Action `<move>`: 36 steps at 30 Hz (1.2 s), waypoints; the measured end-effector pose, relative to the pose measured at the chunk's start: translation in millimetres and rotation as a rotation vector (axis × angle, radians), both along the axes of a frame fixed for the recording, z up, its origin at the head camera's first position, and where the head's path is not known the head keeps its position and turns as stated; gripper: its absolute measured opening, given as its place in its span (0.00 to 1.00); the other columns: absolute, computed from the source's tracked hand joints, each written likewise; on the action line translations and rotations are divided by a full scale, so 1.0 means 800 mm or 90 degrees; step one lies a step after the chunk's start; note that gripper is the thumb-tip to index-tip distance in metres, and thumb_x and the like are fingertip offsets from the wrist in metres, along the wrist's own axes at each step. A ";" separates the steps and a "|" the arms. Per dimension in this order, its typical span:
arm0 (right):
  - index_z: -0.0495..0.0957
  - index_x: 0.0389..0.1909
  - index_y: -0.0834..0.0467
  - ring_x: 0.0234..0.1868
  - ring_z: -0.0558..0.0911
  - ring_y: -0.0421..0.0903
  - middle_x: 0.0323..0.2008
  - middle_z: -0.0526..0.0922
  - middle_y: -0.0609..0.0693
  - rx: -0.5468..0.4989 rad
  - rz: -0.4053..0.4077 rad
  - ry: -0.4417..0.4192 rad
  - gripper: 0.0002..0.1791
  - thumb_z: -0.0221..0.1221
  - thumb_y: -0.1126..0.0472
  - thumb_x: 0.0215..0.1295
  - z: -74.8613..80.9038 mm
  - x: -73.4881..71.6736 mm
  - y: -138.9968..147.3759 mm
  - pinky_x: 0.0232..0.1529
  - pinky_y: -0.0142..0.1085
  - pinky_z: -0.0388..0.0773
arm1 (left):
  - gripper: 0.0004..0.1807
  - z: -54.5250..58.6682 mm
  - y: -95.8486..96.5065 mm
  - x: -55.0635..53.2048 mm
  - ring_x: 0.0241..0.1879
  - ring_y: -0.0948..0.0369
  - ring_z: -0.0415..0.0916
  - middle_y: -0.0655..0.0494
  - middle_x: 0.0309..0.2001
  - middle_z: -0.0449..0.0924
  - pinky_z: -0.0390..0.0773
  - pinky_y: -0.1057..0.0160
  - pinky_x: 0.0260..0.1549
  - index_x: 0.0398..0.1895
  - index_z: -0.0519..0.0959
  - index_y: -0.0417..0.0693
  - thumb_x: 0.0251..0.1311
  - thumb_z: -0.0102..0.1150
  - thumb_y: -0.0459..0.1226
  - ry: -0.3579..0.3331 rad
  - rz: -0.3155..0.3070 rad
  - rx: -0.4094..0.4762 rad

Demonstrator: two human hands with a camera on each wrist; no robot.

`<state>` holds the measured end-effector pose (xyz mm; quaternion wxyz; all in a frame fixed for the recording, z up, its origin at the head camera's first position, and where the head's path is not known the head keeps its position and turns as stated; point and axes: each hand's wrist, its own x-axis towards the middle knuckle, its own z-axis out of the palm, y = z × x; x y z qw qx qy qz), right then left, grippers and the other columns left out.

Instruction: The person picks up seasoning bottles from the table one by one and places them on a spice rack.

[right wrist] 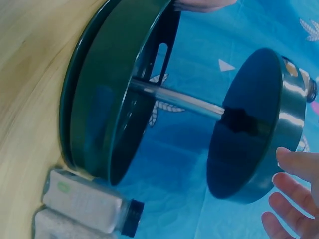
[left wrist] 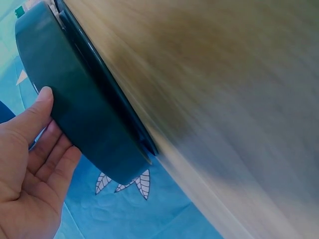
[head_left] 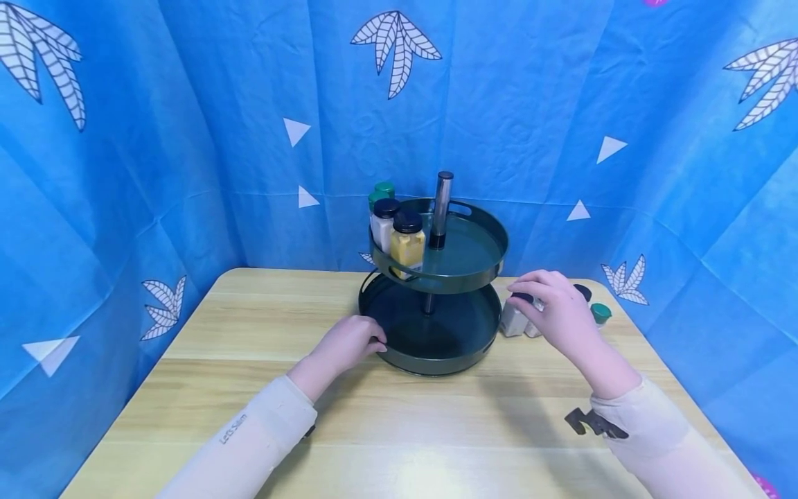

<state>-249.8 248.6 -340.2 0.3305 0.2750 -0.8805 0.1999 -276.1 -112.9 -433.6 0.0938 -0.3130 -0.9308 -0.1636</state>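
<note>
A dark green two-tier turntable (head_left: 434,366) with a metal post (head_left: 441,208) stands on the table. My left hand (head_left: 350,343) is at the left side of its lower tray; in the left wrist view the thumb and fingers (left wrist: 67,162) pinch the tray's rim. My right hand (head_left: 555,312) is held over a group of spice jars to the right of the turntable, fingers loosely bent, holding nothing. In the right wrist view a black-lidded jar (right wrist: 84,201) stands beside the lower tray, below the right hand's fingertips (right wrist: 284,157).
The upper tray (head_left: 464,283) carries a yellow-filled jar (head_left: 408,246), a white-filled jar (head_left: 382,232) and green-lidded jars (head_left: 384,187) at its left. A green-lidded jar (head_left: 601,313) is behind my right hand. Blue patterned cloth (head_left: 249,138) hangs around the wooden table (head_left: 262,312).
</note>
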 end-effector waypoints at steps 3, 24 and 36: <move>0.87 0.40 0.61 0.41 0.79 0.53 0.39 0.85 0.54 0.000 -0.008 -0.019 0.14 0.75 0.69 0.50 -0.003 -0.001 0.004 0.36 0.47 0.79 | 0.04 0.001 0.000 0.000 0.40 0.58 0.83 0.57 0.36 0.86 0.82 0.59 0.46 0.33 0.88 0.49 0.58 0.71 0.38 -0.004 -0.001 -0.002; 0.86 0.45 0.63 0.49 0.82 0.62 0.45 0.85 0.60 0.008 -0.052 -0.097 0.16 0.73 0.66 0.56 -0.024 -0.021 0.020 0.50 0.59 0.78 | 0.04 -0.001 0.000 0.001 0.40 0.59 0.83 0.57 0.37 0.86 0.82 0.59 0.46 0.33 0.88 0.49 0.58 0.72 0.38 -0.003 0.006 0.012; 0.84 0.50 0.64 0.56 0.78 0.65 0.52 0.82 0.64 0.014 -0.084 -0.168 0.17 0.70 0.64 0.61 -0.041 -0.037 0.026 0.58 0.61 0.73 | 0.04 0.000 0.000 0.004 0.40 0.57 0.83 0.56 0.36 0.86 0.82 0.58 0.45 0.33 0.88 0.47 0.58 0.72 0.37 0.006 0.000 0.015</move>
